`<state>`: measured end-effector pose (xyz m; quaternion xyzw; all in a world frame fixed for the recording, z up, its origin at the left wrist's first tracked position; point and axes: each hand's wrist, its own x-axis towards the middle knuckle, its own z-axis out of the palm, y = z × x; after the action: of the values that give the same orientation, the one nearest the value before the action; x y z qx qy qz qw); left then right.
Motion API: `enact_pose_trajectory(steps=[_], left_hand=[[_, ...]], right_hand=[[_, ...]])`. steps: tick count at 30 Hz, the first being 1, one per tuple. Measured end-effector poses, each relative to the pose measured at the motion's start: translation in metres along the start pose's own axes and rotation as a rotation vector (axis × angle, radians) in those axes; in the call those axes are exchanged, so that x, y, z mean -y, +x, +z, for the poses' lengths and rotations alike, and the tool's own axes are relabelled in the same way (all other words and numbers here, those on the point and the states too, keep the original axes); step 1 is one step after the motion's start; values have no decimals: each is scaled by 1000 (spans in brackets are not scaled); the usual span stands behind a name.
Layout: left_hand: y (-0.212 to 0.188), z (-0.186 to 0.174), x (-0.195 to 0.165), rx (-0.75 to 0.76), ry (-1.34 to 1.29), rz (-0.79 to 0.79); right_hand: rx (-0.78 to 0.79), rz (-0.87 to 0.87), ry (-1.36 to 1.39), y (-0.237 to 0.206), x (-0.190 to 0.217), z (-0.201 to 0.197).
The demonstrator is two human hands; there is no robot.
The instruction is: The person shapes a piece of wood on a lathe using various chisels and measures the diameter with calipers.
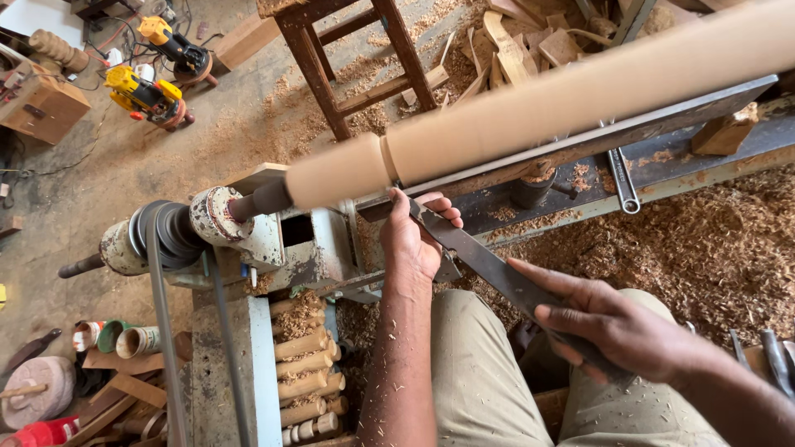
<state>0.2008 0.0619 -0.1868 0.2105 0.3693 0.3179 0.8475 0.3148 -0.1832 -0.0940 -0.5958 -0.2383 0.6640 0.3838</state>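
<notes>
long flat dark metal chisel (497, 269) held by both hands, tip pointing up-left onto the long pale round wooden spindle (538, 99), which runs lower left to upper right, left hand (414, 240) gripping near tip on grey metal tool rest (596, 136), right hand (617, 327) closed on handle end, yellow power tools (149, 95) on floor, brown wooden stool (356, 58) behind, turned wooden pegs (306, 372) below

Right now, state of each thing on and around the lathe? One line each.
Left hand: on the tool rest, gripping the chisel's front end.
Right hand: closed round the chisel's rear end.
Chisel: flat, dark, tip up at the spindle groove.
Wooden spindle: mounted on the lathe, rounded smooth, one groove cut.
Drive belt: on the pulley.
Turned pieces: stacked under the headstock.
Power tools: lying on the floor.
</notes>
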Motion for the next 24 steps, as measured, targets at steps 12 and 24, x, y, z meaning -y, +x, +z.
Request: enact_pose_trajectory(steps=[12,24], left_hand=[[68,-15,6,-40,54,-36],[113,-12,7,-104,76,-30]], right_hand=[[-74,-29,168,44,-7,14],[-55,-55,183,83,-3,-5]])
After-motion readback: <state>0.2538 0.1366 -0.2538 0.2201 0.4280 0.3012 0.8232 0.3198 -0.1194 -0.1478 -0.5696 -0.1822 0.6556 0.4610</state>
